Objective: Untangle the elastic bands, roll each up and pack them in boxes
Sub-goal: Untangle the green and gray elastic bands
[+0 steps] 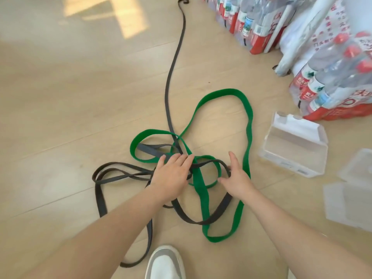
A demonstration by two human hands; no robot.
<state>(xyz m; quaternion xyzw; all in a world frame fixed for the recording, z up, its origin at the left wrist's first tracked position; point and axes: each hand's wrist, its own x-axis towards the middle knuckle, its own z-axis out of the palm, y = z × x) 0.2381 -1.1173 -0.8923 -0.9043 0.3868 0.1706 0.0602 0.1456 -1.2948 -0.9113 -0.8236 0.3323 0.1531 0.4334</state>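
Observation:
A wide green elastic band [248, 109] and a long, narrow dark grey band [171, 77] lie tangled on the wooden floor. They cross in a knot between my hands. My left hand [171, 174] lies flat on that crossing with its fingers straight. My right hand [235, 176] is beside it, fingers straight and thumb spread, touching a small dark loop at the green band's inner ring. The dark band's free end trails far up the floor and curls at its tip. A clear plastic box [291, 146] stands open to the right.
A second clear box [360, 168] and a flat clear lid [342, 202] lie at the right edge. Shrink-wrapped packs of water bottles [332, 81] stand at the upper right with a white roll leaning on them. My white shoe [165, 262] is at the bottom.

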